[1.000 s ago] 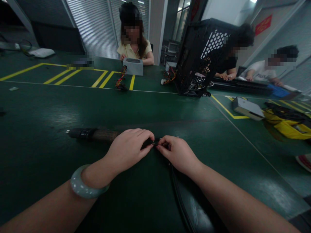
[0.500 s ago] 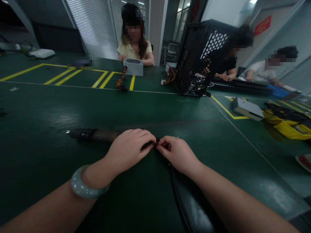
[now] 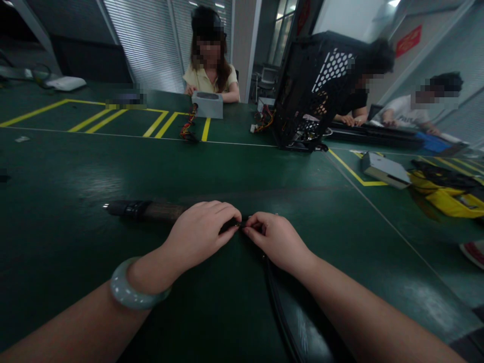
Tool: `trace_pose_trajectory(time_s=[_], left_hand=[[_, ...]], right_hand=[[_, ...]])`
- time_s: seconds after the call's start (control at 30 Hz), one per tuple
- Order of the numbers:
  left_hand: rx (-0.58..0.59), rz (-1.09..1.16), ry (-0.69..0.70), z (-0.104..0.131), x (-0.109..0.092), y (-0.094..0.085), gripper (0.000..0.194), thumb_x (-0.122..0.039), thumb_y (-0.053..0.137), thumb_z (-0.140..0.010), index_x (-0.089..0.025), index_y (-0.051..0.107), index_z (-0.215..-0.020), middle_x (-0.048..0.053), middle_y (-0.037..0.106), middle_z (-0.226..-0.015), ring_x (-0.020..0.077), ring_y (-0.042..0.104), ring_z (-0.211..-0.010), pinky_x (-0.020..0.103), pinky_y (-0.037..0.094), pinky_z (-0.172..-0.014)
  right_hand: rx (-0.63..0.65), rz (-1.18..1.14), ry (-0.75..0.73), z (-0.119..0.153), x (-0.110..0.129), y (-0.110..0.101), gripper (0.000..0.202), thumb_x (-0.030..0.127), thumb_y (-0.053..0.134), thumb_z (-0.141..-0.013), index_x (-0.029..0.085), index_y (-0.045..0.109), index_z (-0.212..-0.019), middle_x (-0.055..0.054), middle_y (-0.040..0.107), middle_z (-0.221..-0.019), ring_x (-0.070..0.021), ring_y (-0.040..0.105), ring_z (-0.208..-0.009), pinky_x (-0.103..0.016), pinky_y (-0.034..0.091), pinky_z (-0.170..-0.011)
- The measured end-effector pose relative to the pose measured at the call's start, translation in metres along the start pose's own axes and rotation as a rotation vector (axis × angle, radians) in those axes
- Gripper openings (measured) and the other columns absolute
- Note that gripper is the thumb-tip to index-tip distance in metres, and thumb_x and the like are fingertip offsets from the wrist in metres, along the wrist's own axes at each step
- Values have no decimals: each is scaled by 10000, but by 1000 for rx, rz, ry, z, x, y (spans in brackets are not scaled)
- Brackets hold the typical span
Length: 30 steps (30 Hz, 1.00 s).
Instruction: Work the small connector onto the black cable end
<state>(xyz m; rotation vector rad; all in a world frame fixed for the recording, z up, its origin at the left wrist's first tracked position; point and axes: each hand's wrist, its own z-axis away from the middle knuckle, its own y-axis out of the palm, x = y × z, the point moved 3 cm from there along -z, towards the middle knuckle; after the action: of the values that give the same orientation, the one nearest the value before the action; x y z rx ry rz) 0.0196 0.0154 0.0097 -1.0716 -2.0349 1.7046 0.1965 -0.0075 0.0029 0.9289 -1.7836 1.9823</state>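
Note:
A dark electric screwdriver [image 3: 161,210] lies on the green tabletop, its metal tip pointing left. My left hand [image 3: 204,229], with a pale green bangle on the wrist, is closed over its rear end and hides that part. Just to the right, my right hand [image 3: 278,237] pinches a thin black piece at the screwdriver's tail, which looks like the cord's end. From beneath this hand a black cord [image 3: 278,307] runs down toward the near edge. The fingertips of both hands are close together, and the joint between them is too small to make out.
A black computer case [image 3: 302,96] stands upright at the back. Opposite, a person handles a grey power supply [image 3: 209,106] with loose wires. At the right are a grey metal box [image 3: 385,169] and a yellow bag [image 3: 454,199] with black cables. Two more people sit behind.
The fingertips of my left hand have shifted very slightly left, so a little more of the black piece shows between the hands. The screwdriver stays in place.

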Motion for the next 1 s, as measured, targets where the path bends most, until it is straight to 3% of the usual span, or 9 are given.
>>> trace_pose_trajectory(time_s=[1.0], left_hand=[[-5,-4,18,0,0,0,145,-288,563,-883,-267,643,-1002,9,678,-1025,212,618,-937,344,451,-799]], right_hand=[[-2,-17,-1,0,-1,1,93,274,608,-875,235,685,-909,4,710,-847,-144,634,-755,-256,426,-674]])
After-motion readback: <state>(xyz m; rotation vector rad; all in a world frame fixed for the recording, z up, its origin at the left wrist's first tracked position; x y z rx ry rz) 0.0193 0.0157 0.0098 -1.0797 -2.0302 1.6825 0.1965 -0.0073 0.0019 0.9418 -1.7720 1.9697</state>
